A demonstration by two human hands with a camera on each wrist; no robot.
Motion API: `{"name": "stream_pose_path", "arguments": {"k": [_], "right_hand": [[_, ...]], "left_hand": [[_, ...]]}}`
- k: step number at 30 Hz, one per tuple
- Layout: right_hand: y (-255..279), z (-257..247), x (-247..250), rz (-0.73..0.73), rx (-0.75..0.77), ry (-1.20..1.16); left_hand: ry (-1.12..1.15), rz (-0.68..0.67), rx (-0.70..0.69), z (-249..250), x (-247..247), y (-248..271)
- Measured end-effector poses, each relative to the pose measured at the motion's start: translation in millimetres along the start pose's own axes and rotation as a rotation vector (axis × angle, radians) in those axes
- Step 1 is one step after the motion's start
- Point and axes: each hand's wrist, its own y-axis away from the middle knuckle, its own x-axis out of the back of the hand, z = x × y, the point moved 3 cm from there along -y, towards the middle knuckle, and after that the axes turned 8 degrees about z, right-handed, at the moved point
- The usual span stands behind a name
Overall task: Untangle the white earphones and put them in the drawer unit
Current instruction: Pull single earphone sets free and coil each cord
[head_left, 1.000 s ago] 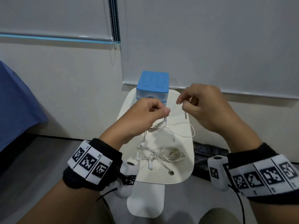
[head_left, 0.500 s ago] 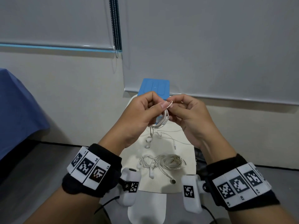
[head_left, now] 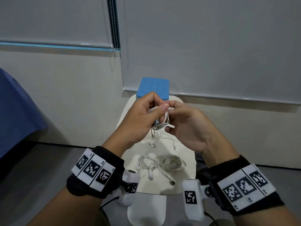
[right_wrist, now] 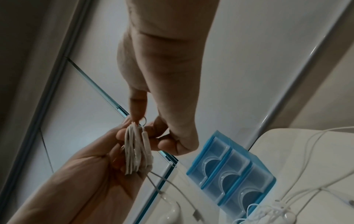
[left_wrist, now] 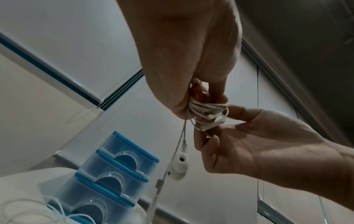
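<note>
Left hand [head_left: 140,116] gripping a coil of white earphones [head_left: 163,119] wound round its fingers [left_wrist: 216,97], held up over the table [head_left: 187,181] in front of the drawer unit [head_left: 153,87]; right hand [head_left: 187,126] pinching the coil's loose end by the inline remote, fingers [right_wrist: 159,125] closed on the cord. Compared with a second ago, hands now drawn together, no longer stretching a strand apart, and more cord gathered on the coil, so probably winding up this freed pair, nearly ready for stowing. Earbud [left_wrist: 180,165] and plug still dangling below the coil, needing tucking in. Second tangled earphones [head_left: 162,163] lying on the table near the front edge, apart from the held ones, not yet handled. Drawer unit's three drawers all looking shut in wrist views, so needing one hand freed for opening. Dangling ends possibly snagging on the drawer front. Blue cloth [head_left: 14,111] at far left, roller blind behind
</note>
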Motion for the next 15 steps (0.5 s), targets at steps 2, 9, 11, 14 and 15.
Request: {"name": "stream_pose_path", "arguments": {"k": [2,9,11,14,15], "right_hand": [[2.3,-2.0,0.9,-0.058,0.014,-0.006],[2.9,-5.2,-0.7,-0.023,0.144,0.128],[2.8,-8.2,1.1,0.053,0.255,0.25],[5.0,-13.7,-0.8,0.124,0.377,0.452],[5.6,-15.4,-1.9,0.146,0.4,0.523]], "left_hand": [[0.011,-0.007,0.0,0.6,-1.4,-0.6],[0.0,0.003,-0.001,5.3,-0.9,-1.6],[-0.001,0.039,0.002,4.4,2.2,-3.1],[-0.055,0.087,-0.003,1.3,6.6,-6.1],[-0.073,0.094,-0.001,0.0,7.1,-6.6]]}}
